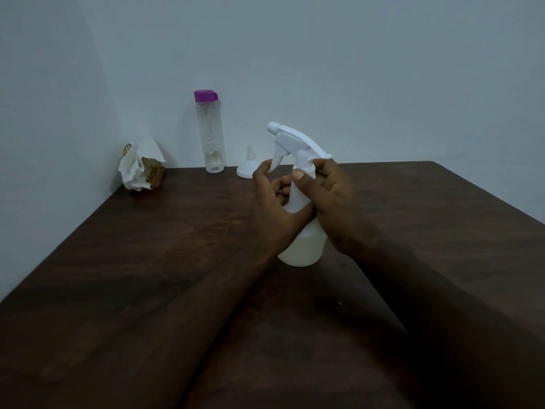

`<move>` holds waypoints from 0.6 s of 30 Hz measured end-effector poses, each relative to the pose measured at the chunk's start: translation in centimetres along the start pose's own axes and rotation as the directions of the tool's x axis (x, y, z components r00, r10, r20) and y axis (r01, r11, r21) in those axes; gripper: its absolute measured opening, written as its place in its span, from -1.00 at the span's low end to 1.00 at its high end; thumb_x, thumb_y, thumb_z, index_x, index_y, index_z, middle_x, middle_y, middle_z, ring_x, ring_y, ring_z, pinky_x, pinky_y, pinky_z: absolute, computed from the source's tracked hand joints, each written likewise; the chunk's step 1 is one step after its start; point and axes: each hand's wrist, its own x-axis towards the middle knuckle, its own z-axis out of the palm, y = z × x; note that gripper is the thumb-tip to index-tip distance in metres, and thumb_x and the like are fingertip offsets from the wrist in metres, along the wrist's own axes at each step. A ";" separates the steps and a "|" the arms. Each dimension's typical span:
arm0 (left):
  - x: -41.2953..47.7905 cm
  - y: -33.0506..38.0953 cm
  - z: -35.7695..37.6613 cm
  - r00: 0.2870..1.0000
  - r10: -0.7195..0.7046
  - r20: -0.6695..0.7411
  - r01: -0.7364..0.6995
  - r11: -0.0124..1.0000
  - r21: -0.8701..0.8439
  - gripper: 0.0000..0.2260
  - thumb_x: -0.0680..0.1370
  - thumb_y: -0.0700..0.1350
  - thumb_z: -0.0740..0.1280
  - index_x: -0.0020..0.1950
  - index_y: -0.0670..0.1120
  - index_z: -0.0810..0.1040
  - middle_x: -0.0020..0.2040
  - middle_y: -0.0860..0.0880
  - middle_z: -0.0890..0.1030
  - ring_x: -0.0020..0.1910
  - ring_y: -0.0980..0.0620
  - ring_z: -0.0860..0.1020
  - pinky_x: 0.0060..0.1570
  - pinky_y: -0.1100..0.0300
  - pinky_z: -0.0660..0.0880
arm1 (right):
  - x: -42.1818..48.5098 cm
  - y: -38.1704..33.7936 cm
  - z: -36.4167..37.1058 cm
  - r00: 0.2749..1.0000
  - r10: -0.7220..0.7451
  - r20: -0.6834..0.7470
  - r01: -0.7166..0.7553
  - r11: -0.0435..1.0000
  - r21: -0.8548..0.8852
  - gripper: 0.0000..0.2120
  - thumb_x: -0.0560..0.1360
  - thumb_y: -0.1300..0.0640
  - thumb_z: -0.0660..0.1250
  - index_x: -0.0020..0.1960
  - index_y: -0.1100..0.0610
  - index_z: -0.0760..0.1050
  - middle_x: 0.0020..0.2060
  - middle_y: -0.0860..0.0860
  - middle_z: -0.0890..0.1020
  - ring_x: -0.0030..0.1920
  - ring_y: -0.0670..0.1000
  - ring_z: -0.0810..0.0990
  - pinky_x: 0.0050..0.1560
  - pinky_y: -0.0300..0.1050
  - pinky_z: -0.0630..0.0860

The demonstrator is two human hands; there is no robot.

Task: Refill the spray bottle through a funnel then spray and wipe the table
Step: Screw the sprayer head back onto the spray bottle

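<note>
A white spray bottle (300, 246) stands upright on the dark wooden table (165, 249), its trigger head pointing left. My left hand (269, 208) wraps the bottle's shoulder from the left. My right hand (327, 202) grips the neck just under the trigger head, thumb on the collar. A white funnel (246, 168) sits upside down at the table's back edge, behind my left hand. A clear water bottle with a purple cap (210, 134) stands left of the funnel. Pale liquid shows in the spray bottle's lower part.
A crumpled white paper towel (137, 166) hangs on a small wooden holder (153, 174) in the back left corner. Pale walls close off the table at the back and left. The table's right edge runs diagonally at the far right.
</note>
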 end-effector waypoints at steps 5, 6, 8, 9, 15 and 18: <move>-0.1 0.0 0.1 1.000 -0.007 -0.010 0.007 1.000 0.005 -0.10 0.30 0.02 0.53 0.50 -0.14 0.13 0.08 0.06 0.61 0.11 0.14 0.63 0.14 0.08 0.58 | -0.2 -0.1 0.5 0.999 -0.033 -0.019 0.033 0.999 -0.001 -0.76 0.57 0.28 0.34 0.18 0.18 0.35 -0.20 0.05 0.71 -0.21 0.01 0.70 -0.14 -0.12 0.64; 0.0 0.1 0.0 1.000 -0.008 -0.004 0.008 1.000 -0.002 -0.10 0.30 0.01 0.53 0.50 -0.15 0.14 0.08 0.05 0.62 0.11 0.15 0.63 0.13 0.10 0.58 | -0.2 -0.1 0.4 0.999 -0.040 -0.010 0.039 0.999 -0.027 -0.75 0.59 0.26 0.32 0.22 0.15 0.35 -0.14 0.07 0.71 -0.16 0.02 0.71 -0.09 -0.10 0.65; -0.1 0.3 0.0 1.000 -0.006 0.003 0.006 1.000 -0.007 -0.09 0.28 0.04 0.53 0.49 -0.18 0.15 0.10 0.04 0.61 0.11 0.13 0.63 0.10 0.16 0.58 | -0.2 -0.1 0.2 0.999 -0.036 -0.001 0.036 0.998 -0.049 -0.76 0.61 0.25 0.28 0.26 0.14 0.39 -0.07 0.09 0.69 -0.10 0.00 0.71 -0.03 -0.09 0.64; -0.1 0.4 0.0 1.000 -0.006 0.000 0.006 1.000 -0.006 -0.09 0.28 0.06 0.52 0.48 -0.19 0.15 0.10 0.04 0.61 0.10 0.14 0.63 0.08 0.22 0.57 | -0.3 0.0 0.1 0.999 -0.032 -0.005 0.032 0.999 -0.041 -0.79 0.61 0.25 0.28 0.24 0.16 0.42 -0.07 0.07 0.69 -0.10 -0.02 0.70 -0.03 -0.11 0.63; -0.7 0.5 -0.2 0.998 0.050 -0.025 -0.048 0.995 0.088 -0.20 0.39 -0.28 0.55 0.47 -0.29 0.14 0.09 0.04 0.54 0.03 0.53 0.47 -0.01 0.59 0.36 | -0.2 0.1 0.6 0.998 -0.035 -0.052 0.035 0.999 -0.001 -0.77 0.55 0.30 0.38 0.13 0.18 0.39 -0.19 0.09 0.71 -0.18 0.04 0.71 -0.10 -0.08 0.65; -0.8 1.3 -0.3 0.998 0.059 -0.027 -0.056 0.994 0.096 -0.13 0.36 -0.17 0.58 0.49 -0.26 0.12 0.34 -0.12 0.49 0.23 0.28 0.48 0.12 0.53 0.38 | -0.2 0.2 0.5 0.998 -0.041 -0.044 0.040 0.999 -0.019 -0.77 0.55 0.21 0.38 0.16 0.11 0.42 -0.13 0.06 0.71 -0.10 0.04 0.71 -0.03 -0.06 0.64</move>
